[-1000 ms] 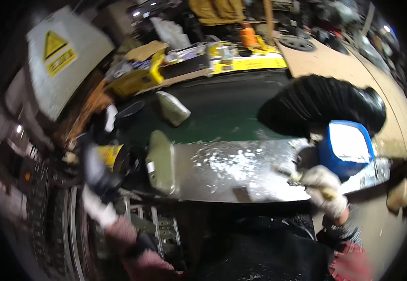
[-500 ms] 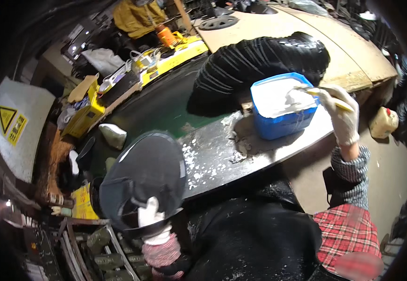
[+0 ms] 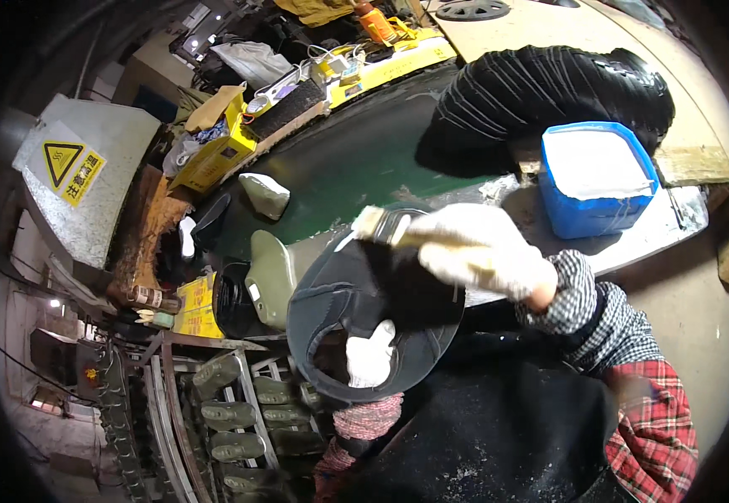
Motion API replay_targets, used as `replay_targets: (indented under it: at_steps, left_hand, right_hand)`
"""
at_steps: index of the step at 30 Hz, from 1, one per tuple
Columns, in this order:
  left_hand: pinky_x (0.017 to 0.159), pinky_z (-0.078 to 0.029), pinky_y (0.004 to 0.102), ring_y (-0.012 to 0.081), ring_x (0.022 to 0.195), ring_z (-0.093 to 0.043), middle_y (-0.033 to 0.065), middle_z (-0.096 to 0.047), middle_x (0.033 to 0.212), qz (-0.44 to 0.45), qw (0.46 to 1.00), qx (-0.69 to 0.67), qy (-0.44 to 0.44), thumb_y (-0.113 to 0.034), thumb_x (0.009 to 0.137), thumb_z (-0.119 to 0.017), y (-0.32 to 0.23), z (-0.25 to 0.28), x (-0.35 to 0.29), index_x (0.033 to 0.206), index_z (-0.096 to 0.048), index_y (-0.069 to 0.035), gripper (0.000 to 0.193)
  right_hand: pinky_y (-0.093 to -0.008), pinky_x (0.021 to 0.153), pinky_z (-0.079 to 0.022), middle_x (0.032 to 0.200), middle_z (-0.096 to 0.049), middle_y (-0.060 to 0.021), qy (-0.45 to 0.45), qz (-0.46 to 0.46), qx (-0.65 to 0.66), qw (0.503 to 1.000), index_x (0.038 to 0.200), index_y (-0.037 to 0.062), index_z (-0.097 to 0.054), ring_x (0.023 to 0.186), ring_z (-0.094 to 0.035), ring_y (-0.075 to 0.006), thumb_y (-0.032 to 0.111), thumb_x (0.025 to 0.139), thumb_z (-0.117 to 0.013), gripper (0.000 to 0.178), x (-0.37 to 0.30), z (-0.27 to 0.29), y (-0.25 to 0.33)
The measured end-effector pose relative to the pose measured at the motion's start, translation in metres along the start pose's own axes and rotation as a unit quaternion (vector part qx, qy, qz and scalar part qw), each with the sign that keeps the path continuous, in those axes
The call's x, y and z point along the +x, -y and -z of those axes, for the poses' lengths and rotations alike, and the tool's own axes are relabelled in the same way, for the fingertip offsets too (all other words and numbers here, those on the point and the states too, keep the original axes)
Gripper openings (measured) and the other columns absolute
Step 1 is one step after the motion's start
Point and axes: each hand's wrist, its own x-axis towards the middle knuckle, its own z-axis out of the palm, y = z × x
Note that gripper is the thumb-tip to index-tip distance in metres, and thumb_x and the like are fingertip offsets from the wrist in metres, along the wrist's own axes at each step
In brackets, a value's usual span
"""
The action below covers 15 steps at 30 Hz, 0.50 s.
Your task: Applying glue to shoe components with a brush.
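My left hand (image 3: 370,355), in a white glove, shows through the opening of a black, broad, rounded fabric piece (image 3: 419,323) and holds it up in front of my apron. My right hand (image 3: 486,247), also gloved and slightly blurred, is closed around a flat paintbrush (image 3: 373,224). The brush's pale bristles are at the far edge of the black piece; whether they touch it I cannot tell. Beyond my right hand, a blue tub (image 3: 595,218) of thick white paste stands on the paste-spattered bench edge.
Behind the tub lies a long stack of black pieces (image 3: 541,105). A whitish block (image 3: 265,195) and an olive-green curved piece (image 3: 270,277) are left of my hands. A rack of green shoe-shaped forms (image 3: 234,415) stands below left, near a metal hood (image 3: 88,180) with a warning sign.
My right hand has brought the brush from the tub leftward to the black piece. The view has shifted, so the tub and bench appear further right.
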Motion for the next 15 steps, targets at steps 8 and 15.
replay_targets:
  at_steps: [8, 15]
  left_hand:
    - [0.059, -0.046, 0.0299, 0.0156, 0.067, -0.056, 0.0047, -0.062, 0.088, 0.014, 1.000, -0.024, 0.003, -0.011, 0.090, -0.067, -0.009, 0.035, 0.006, 0.105, -0.064, 0.001, 0.020]
    - [0.059, -0.046, 0.0309, 0.0171, 0.067, -0.055, 0.0056, -0.060, 0.087, -0.015, 1.000, -0.005, 0.004, -0.014, 0.092, -0.064, 0.004, 0.013, 0.023, 0.101, -0.062, 0.001, 0.018]
  right_hand:
    - [-0.0215, 0.061, -0.048, 0.082, -0.070, -0.0070, -0.058, -0.387, 0.098, 0.915, 0.104, -0.0027, -0.066, 0.069, -0.059, -0.0072, 0.021, 0.099, -0.060, 0.025, -0.053, 0.012, 0.008]
    - [-0.0346, 0.061, -0.053, 0.069, -0.063, -0.0064, 0.198, -0.073, -0.029, 0.977, 0.098, 0.0096, -0.068, 0.064, -0.066, -0.0238, 0.030, 0.092, -0.062, 0.023, 0.066, -0.061, 0.051]
